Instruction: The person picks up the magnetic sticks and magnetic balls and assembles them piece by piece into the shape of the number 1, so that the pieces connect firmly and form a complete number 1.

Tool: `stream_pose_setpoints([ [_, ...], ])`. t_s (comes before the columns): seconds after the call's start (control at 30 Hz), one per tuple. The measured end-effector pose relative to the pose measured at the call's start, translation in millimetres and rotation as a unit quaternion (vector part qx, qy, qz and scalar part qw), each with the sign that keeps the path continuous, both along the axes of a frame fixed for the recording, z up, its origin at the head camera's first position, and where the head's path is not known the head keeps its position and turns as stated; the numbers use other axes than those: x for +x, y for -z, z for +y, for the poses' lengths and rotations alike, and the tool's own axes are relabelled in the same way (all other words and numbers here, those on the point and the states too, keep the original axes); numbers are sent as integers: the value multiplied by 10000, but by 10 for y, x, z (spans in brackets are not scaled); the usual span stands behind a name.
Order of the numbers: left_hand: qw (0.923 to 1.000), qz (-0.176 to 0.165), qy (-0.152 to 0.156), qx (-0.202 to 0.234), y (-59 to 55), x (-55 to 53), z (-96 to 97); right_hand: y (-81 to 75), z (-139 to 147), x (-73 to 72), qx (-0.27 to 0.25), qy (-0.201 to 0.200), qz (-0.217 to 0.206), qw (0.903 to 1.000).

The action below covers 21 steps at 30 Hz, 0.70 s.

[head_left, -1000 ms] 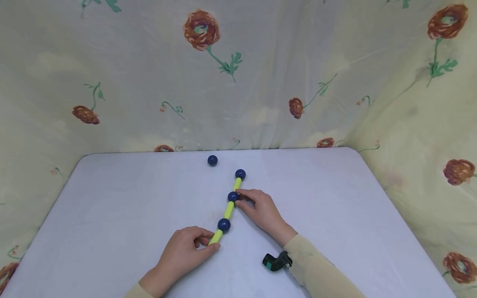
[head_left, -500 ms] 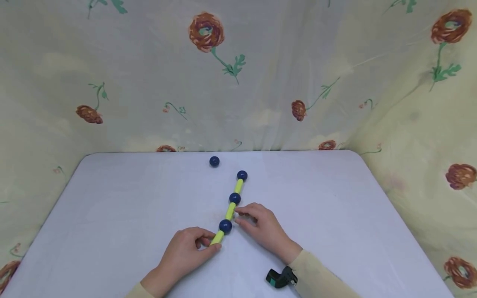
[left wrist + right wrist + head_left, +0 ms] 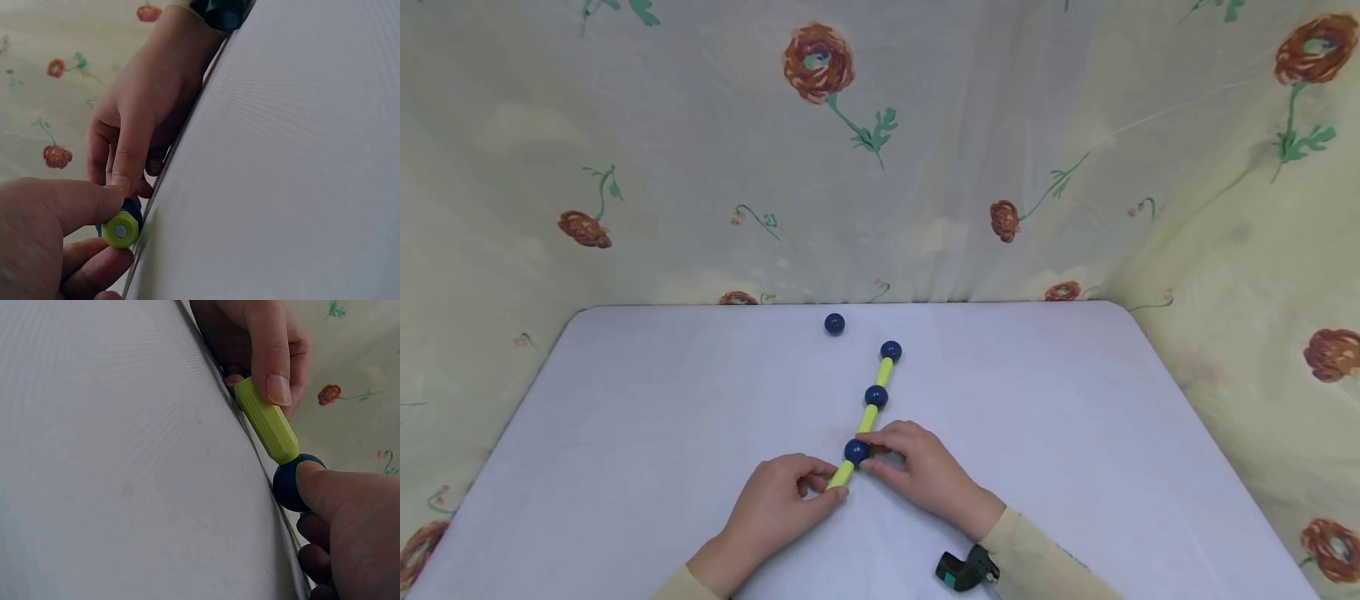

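Note:
A chain of yellow-green rods and dark blue balls slants across the table. My left hand (image 3: 782,502) pinches the nearest rod (image 3: 841,476) between thumb and fingers; the left wrist view shows that rod's round end (image 3: 120,230) with a grey disc in it. My right hand (image 3: 925,475) pinches the nearest ball (image 3: 857,452), where that rod joins it. In the right wrist view the thumb lies on this ball (image 3: 289,484). Beyond it run the middle rod (image 3: 867,420), the middle ball (image 3: 876,396), the far rod (image 3: 884,372) and the far ball (image 3: 891,351).
A loose blue ball (image 3: 834,324) lies near the back edge of the white table (image 3: 662,400), left of the chain's far end. A black wrist camera (image 3: 966,569) sits at the right sleeve. Flower-printed cloth (image 3: 910,125) hangs behind the table and along its sides.
My right hand has let go of the middle ball, come nearer along the chain and taken hold of the nearest ball. My left hand keeps its pinch on the near rod.

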<state>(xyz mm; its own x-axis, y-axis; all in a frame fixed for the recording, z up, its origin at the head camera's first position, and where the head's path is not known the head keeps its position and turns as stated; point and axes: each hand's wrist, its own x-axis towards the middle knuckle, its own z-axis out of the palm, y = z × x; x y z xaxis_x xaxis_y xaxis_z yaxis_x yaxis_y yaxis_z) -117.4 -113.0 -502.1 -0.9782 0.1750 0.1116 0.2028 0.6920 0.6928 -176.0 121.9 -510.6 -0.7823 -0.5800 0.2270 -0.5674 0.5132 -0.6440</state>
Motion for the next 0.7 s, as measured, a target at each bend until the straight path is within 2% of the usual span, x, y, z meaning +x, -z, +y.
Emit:
stream_pose_setpoints([
  [0.3,9997,24,-11,-240,12,-56,25,-26,-27,-9,94,175,94,9998],
  [0.7,9994,275,-36,-186,1,-121,24,-44,-55,-69,109,375,341,9987],
])
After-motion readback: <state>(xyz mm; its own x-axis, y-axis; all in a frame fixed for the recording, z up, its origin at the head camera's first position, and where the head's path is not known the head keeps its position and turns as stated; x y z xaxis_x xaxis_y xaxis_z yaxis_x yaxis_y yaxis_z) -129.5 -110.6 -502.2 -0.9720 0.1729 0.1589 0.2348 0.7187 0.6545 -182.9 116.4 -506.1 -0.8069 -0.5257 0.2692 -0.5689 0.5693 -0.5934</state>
